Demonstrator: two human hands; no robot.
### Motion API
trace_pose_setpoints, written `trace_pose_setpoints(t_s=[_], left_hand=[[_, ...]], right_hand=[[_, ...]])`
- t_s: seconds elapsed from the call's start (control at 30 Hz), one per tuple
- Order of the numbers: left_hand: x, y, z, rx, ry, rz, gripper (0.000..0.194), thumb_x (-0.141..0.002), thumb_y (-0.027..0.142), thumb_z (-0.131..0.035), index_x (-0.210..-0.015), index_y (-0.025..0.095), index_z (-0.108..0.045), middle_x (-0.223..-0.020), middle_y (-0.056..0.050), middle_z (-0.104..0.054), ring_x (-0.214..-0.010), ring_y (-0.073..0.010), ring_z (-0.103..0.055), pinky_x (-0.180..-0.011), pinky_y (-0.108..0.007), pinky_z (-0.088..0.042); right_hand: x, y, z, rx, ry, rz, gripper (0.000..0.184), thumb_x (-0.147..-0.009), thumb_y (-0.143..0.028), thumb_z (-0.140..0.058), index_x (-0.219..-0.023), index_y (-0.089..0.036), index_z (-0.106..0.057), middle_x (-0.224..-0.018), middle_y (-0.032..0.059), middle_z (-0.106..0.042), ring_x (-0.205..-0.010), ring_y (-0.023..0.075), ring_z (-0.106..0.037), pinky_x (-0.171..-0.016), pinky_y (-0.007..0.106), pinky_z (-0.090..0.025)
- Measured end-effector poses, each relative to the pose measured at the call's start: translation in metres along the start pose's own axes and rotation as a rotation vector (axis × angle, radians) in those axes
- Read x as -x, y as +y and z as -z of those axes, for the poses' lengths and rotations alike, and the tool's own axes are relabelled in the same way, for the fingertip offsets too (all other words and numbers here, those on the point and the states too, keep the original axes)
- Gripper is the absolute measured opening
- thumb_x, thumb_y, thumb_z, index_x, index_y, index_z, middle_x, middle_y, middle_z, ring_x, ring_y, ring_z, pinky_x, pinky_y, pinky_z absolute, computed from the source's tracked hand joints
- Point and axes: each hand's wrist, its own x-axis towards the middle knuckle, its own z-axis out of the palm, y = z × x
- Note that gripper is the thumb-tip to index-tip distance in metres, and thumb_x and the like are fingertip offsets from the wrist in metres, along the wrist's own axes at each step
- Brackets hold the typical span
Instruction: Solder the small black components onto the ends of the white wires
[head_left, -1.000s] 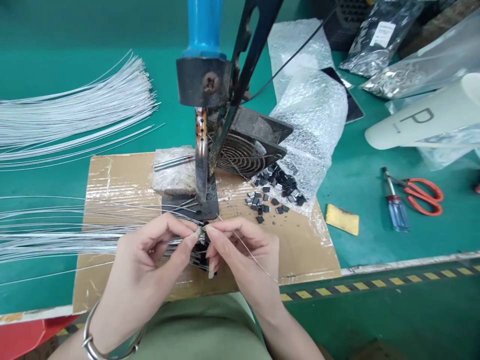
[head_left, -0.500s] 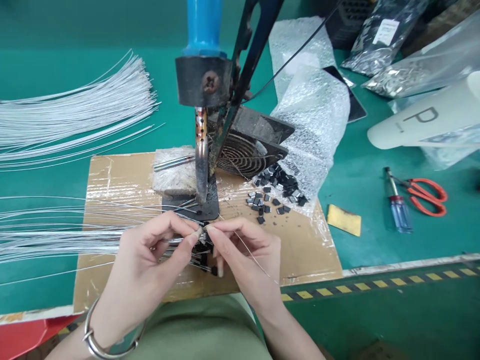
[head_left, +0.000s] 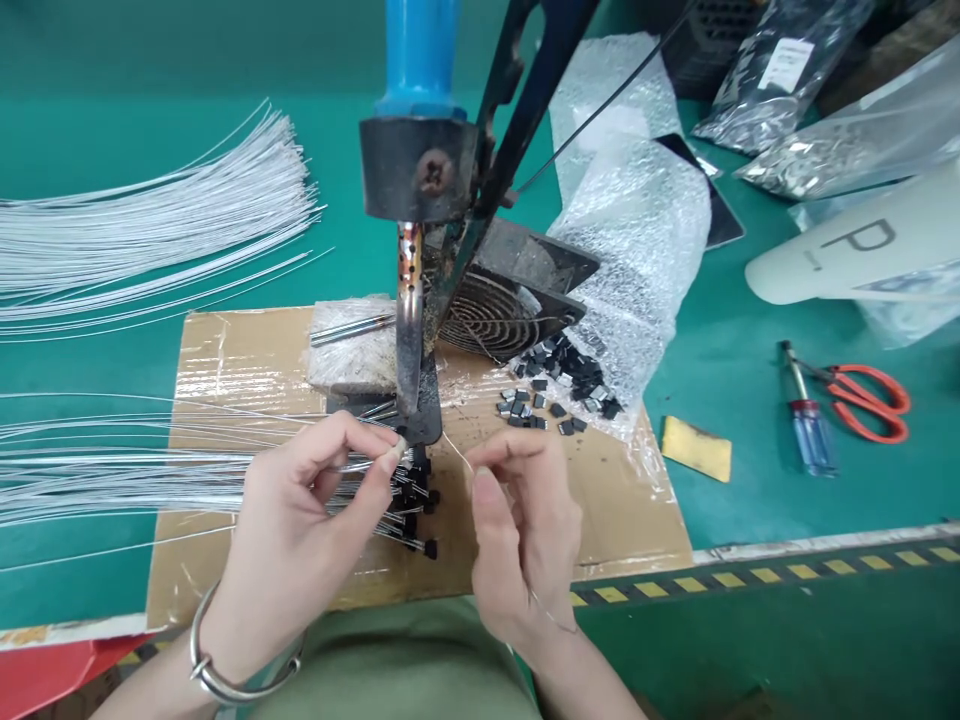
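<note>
My left hand [head_left: 315, 510] is closed in a pinch just below the soldering iron [head_left: 409, 360], with the end of a thin white wire at its fingertips; whatever small part sits there is mostly hidden. To the right, my right hand [head_left: 525, 530] pinches a strand of solder wire [head_left: 454, 447] between thumb and forefinger, its free end pointing up towards the iron's tip. Wires with small black connectors [head_left: 420, 497] on their ends lie beneath and beside my left hand. The iron hangs tip down in a black clamp [head_left: 416, 170].
A bundle of white wires [head_left: 150, 235] lies at the back left. Behind the iron stands a fan [head_left: 495, 315]. Loose black connectors [head_left: 562, 370] spill from bubble wrap [head_left: 637, 240]. On the right are a yellow sponge [head_left: 696, 449], a screwdriver [head_left: 812, 425] and red-handled scissors [head_left: 870, 403].
My right hand has drawn away to the right from my left fingertips, carrying the solder wire. My left hand stays pinched in nearly the same place. The view has shifted slightly.
</note>
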Motion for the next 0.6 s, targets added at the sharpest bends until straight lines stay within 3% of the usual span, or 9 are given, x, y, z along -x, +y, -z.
trace_pose_setpoints(t_s=[0.1,0.27,0.6], left_hand=[[-0.001,0.001,0.001,-0.015,0.013,0.006,0.010,-0.088,0.027,-0.073,-0.079,0.023,-0.073,-0.090,0.001,-0.080,-0.071,-0.0130,-0.069,-0.052,-0.023,-0.042],[-0.003,0.005,0.002,0.016,0.026,0.003,0.010,-0.088,0.028,-0.073,-0.079,0.023,-0.073,-0.090,0.000,-0.080,-0.073,-0.0140,-0.070,-0.054,-0.023,-0.044],[-0.014,0.008,0.001,-0.054,0.067,-0.028,0.010,-0.086,0.027,-0.073,-0.076,0.024,-0.071,-0.080,0.003,-0.075,-0.063,-0.0112,-0.061,-0.046,-0.023,-0.031]], right_hand=[[-0.004,-0.002,0.001,-0.009,-0.007,0.040,0.018,-0.103,-0.016,-0.051,-0.086,-0.023,-0.049,-0.082,-0.0012,-0.053,-0.070,0.0126,-0.052,-0.066,0.028,-0.046],[-0.008,-0.012,0.000,-0.222,-0.044,0.006,0.015,-0.099,-0.012,-0.059,-0.090,-0.023,-0.057,-0.120,0.0068,-0.073,-0.118,0.0210,-0.069,-0.103,0.038,-0.054],[-0.018,-0.014,-0.007,-0.307,-0.012,-0.060,0.020,-0.093,-0.007,-0.066,-0.083,-0.024,-0.060,-0.118,0.0033,-0.081,-0.112,0.0169,-0.077,-0.101,0.030,-0.059]])
